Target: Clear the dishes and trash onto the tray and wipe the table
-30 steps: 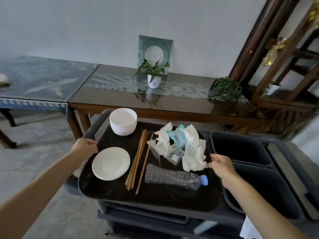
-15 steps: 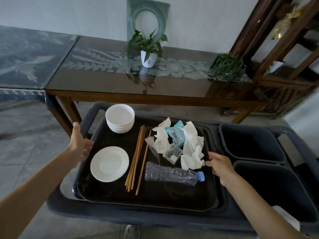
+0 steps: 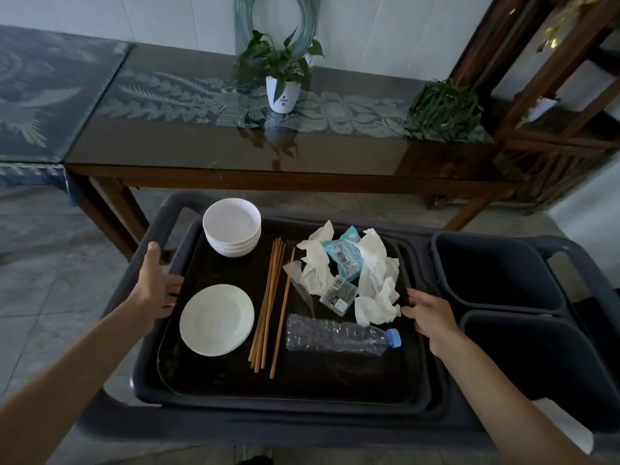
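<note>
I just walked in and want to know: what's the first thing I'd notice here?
Probably the black tray on the grey cart, with a hand at each side. It holds stacked white bowls at the back left, a white plate in front of them, chopsticks down the middle, and crumpled tissues above a squashed bottle on the right.

In front of me stands a long wooden desk (image 3: 268, 152) with a glossy glass top and a pale leaf pattern along its back edge. It sits against a white wall (image 3: 385, 31). A potted plant (image 3: 281, 72) in a white pot stands on the desk near the wall, with a glass ring panel (image 3: 241, 18) leaning behind it. Right of the pot, a bushy green plant (image 3: 443, 110) sits at the desk's end. Beyond that rises a dark wooden shelf (image 3: 550, 78). Left of the desk is a blue patterned table (image 3: 43, 92). The floor (image 3: 43, 263) is grey tile.
</note>
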The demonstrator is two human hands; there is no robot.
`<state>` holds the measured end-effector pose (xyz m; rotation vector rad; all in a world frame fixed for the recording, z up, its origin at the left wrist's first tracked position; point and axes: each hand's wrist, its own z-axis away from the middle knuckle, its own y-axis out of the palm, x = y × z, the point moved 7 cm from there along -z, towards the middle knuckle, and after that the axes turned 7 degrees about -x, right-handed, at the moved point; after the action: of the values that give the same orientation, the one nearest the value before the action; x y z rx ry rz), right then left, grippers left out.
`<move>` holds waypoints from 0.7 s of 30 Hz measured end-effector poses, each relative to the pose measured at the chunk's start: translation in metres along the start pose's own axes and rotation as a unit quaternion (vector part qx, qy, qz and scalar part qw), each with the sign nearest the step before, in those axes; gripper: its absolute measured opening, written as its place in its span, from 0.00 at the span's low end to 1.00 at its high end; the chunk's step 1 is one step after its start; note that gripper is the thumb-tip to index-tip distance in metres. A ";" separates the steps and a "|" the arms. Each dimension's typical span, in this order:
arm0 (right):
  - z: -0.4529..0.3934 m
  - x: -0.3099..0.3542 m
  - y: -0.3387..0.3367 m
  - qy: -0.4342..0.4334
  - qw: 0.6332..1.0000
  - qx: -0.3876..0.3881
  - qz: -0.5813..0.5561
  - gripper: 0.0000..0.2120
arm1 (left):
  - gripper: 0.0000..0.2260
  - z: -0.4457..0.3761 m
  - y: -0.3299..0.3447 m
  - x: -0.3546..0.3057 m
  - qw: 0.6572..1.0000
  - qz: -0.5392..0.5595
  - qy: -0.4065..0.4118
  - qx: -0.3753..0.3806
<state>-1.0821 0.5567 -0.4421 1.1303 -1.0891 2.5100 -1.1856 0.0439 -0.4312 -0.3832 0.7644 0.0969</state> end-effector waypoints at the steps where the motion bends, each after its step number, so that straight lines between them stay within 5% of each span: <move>1: -0.001 0.000 0.000 -0.005 1.000 0.002 0.008 0.25 | 0.45 -0.001 0.001 -0.001 1.000 -0.003 0.000 0.002; 8: -0.006 0.006 -0.003 0.003 0.999 0.002 0.051 0.16 | 0.45 -0.003 -0.003 -0.001 1.000 -0.024 0.003 0.012; 21: 0.018 0.014 0.001 0.053 0.994 0.076 -0.062 0.25 | 0.42 0.029 0.001 0.007 0.997 0.045 0.031 0.056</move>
<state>-1.0820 0.5419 -0.4246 1.0516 -0.7875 2.5580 -1.1619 0.0551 -0.4175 -0.2456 0.8442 0.1275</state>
